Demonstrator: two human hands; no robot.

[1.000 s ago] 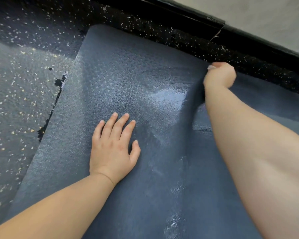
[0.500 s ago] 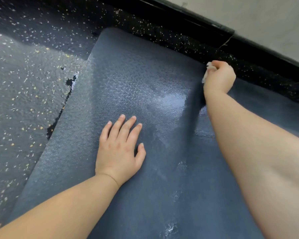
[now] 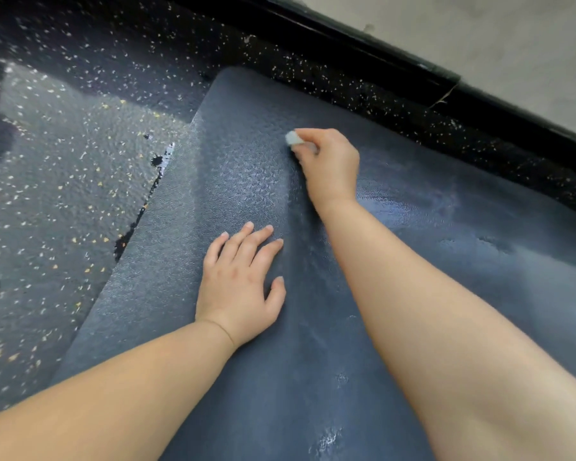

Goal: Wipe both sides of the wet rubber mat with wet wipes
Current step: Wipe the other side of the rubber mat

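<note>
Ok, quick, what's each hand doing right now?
Left hand: open, pressed flat on the rubber mat.
Right hand: grips a wet wipe against the mat.

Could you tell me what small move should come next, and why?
Probably drag the wet wipe in the right hand toward the body: it sits far up the rubber mat, wet patches lie nearer, and the left hand presses it flat.

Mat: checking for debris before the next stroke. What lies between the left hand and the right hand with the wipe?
Head view: only bare mat between the left hand and the right hand gripping the wipe.
</note>
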